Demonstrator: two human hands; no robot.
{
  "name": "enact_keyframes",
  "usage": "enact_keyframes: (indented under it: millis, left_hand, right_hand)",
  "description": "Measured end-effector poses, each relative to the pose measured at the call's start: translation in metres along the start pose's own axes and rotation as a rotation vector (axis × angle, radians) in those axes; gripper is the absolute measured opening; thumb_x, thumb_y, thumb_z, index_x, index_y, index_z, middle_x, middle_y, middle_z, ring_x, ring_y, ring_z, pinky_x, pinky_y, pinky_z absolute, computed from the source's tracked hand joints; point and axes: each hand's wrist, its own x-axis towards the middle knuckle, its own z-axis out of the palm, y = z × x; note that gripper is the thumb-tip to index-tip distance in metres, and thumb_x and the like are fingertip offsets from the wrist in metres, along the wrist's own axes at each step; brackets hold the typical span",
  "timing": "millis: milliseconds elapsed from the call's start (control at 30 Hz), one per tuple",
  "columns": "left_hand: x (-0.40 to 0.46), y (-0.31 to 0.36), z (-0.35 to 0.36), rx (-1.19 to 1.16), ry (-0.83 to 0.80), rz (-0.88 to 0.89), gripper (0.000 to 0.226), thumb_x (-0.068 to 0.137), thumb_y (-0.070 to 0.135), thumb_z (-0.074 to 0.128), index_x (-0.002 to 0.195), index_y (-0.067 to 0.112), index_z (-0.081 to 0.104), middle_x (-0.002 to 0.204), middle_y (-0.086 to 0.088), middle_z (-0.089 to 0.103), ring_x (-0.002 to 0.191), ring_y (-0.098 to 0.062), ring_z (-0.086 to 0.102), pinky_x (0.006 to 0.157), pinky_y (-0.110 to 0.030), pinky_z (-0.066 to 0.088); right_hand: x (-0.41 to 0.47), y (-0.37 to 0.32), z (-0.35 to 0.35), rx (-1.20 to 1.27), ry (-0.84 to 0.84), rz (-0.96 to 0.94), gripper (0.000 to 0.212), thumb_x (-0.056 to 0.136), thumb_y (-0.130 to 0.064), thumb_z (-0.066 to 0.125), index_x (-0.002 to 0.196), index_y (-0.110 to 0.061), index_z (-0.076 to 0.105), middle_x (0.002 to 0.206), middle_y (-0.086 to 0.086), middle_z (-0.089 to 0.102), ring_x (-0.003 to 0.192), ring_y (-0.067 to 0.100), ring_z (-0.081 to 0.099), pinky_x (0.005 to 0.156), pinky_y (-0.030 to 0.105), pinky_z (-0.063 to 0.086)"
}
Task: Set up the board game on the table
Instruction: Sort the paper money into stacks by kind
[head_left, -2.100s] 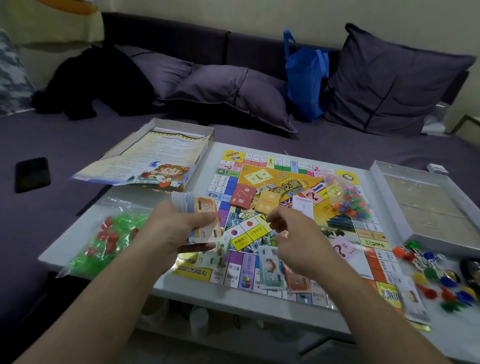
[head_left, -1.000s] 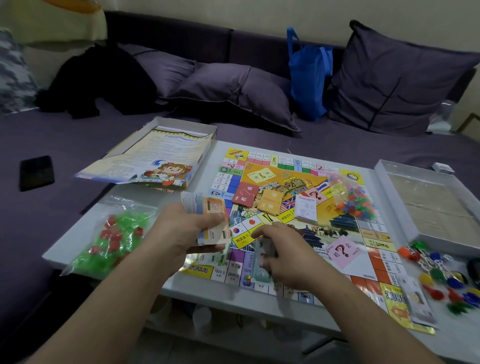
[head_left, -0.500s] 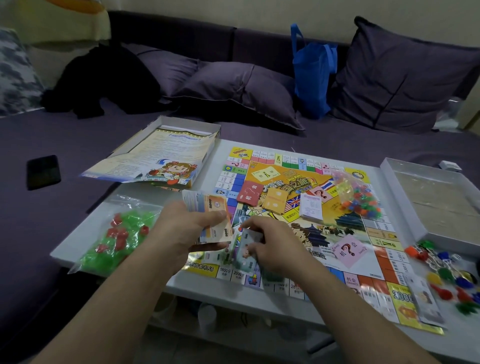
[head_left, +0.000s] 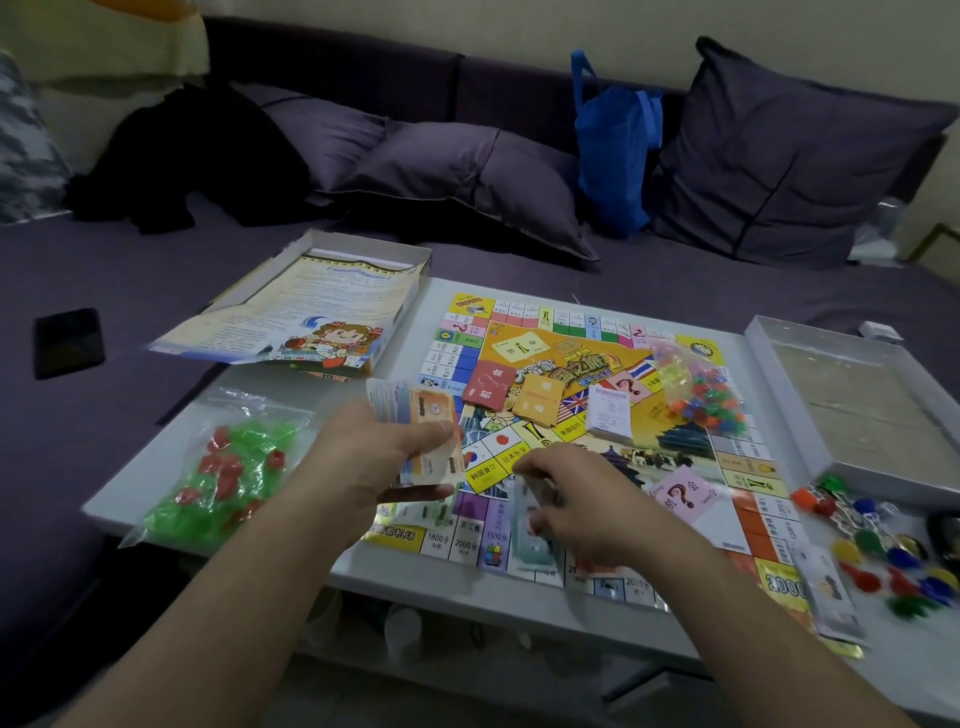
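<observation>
The colourful game board (head_left: 571, 358) lies flat on the white table (head_left: 467, 587). My left hand (head_left: 369, 462) grips a fanned stack of play money (head_left: 421, 426) above the board's near left corner. My right hand (head_left: 582, 504) hovers low over the board's front edge, its fingers curled on a pale green bill (head_left: 537, 540) that is blurred. In the board's middle lie a red card deck (head_left: 491, 384), an orange deck (head_left: 540, 400) and a white deck (head_left: 610, 413). A pink card (head_left: 683, 493) lies to the right of my right hand.
A bag of green and red houses (head_left: 228, 467) lies at the table's left. A bag of small coloured pieces (head_left: 701, 389) sits on the board. The box lid with a rule sheet (head_left: 311, 312) is far left, the box tray (head_left: 857, 405) right, loose pawns (head_left: 883, 545) and bills (head_left: 826, 597) near right.
My right hand went down to the board's front edge, reached over to the stack in my left hand, then came back right with a green bill. The left hand stayed put.
</observation>
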Motion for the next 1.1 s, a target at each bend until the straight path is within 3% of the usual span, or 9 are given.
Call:
enact_keyframes:
  millis: [167, 267, 533, 667, 800, 967, 1100]
  left_hand:
    - [0.0, -0.001, 0.0, 0.003, 0.002, -0.003, 0.029, 0.085, 0.003, 0.081, 0.112, 0.002, 0.07, 0.097, -0.02, 0.079, 0.083, -0.039, 0.079, 0.062, -0.05, 0.065]
    - [0.0, -0.002, 0.0, 0.011, 0.006, -0.002, 0.03, 0.085, 0.003, 0.081, 0.113, 0.002, 0.07, 0.098, -0.021, 0.079, 0.084, -0.039, 0.079, 0.065, -0.051, 0.065]
    - [0.001, -0.003, 0.001, 0.016, 0.012, -0.014, 0.033, 0.083, 0.004, 0.083, 0.112, 0.0, 0.07, 0.099, -0.021, 0.079, 0.084, -0.04, 0.079, 0.068, -0.054, 0.064]
    - [0.001, -0.003, 0.0, 0.03, -0.007, -0.009, 0.03, 0.085, 0.005, 0.081, 0.112, 0.001, 0.07, 0.097, -0.017, 0.08, 0.086, -0.037, 0.079, 0.066, -0.051, 0.065]
    - [0.004, -0.003, -0.004, 0.022, 0.017, -0.016, 0.03, 0.085, 0.004, 0.081, 0.113, -0.001, 0.07, 0.095, -0.019, 0.079, 0.083, -0.036, 0.079, 0.061, -0.045, 0.064]
    - [0.004, 0.001, -0.01, -0.008, 0.051, -0.013, 0.028, 0.084, 0.002, 0.081, 0.109, 0.0, 0.07, 0.095, -0.02, 0.079, 0.081, -0.037, 0.079, 0.062, -0.047, 0.065]
    - [0.006, 0.002, -0.014, -0.019, 0.053, -0.004, 0.03, 0.082, 0.002, 0.083, 0.11, 0.0, 0.07, 0.097, -0.02, 0.079, 0.084, -0.038, 0.079, 0.065, -0.048, 0.064]
  right_hand:
    - [0.0, 0.005, 0.009, -0.082, -0.032, -0.018, 0.046, 0.088, -0.031, 0.082, 0.128, -0.023, 0.059, 0.127, -0.007, 0.044, 0.121, 0.016, 0.045, 0.103, 0.039, 0.048]
    - [0.0, 0.005, 0.01, -0.108, -0.043, -0.031, 0.054, 0.089, -0.033, 0.081, 0.137, -0.027, 0.056, 0.133, -0.005, 0.042, 0.127, 0.017, 0.037, 0.107, 0.041, 0.045]
    - [0.003, 0.001, 0.01, -0.096, -0.051, -0.016, 0.053, 0.086, -0.029, 0.083, 0.132, -0.033, 0.057, 0.135, -0.007, 0.044, 0.128, 0.017, 0.038, 0.108, 0.04, 0.046]
    - [0.002, -0.003, 0.008, -0.1, -0.07, -0.01, 0.047, 0.086, -0.018, 0.079, 0.121, -0.032, 0.051, 0.123, -0.007, 0.045, 0.113, 0.018, 0.049, 0.097, 0.042, 0.053]
    - [0.002, -0.008, 0.008, 0.005, -0.071, 0.012, 0.064, 0.083, -0.009, 0.08, 0.13, -0.036, 0.045, 0.127, -0.009, 0.038, 0.106, 0.02, 0.058, 0.087, 0.046, 0.06]
    - [0.007, -0.013, 0.004, 0.045, -0.024, 0.05, 0.034, 0.086, -0.004, 0.076, 0.111, -0.022, 0.061, 0.112, -0.005, 0.056, 0.1, 0.018, 0.058, 0.085, 0.04, 0.06]
    - [0.015, -0.018, 0.005, 0.194, 0.024, 0.098, 0.033, 0.084, -0.002, 0.08, 0.104, -0.021, 0.061, 0.106, -0.004, 0.063, 0.092, 0.015, 0.062, 0.074, 0.042, 0.063]
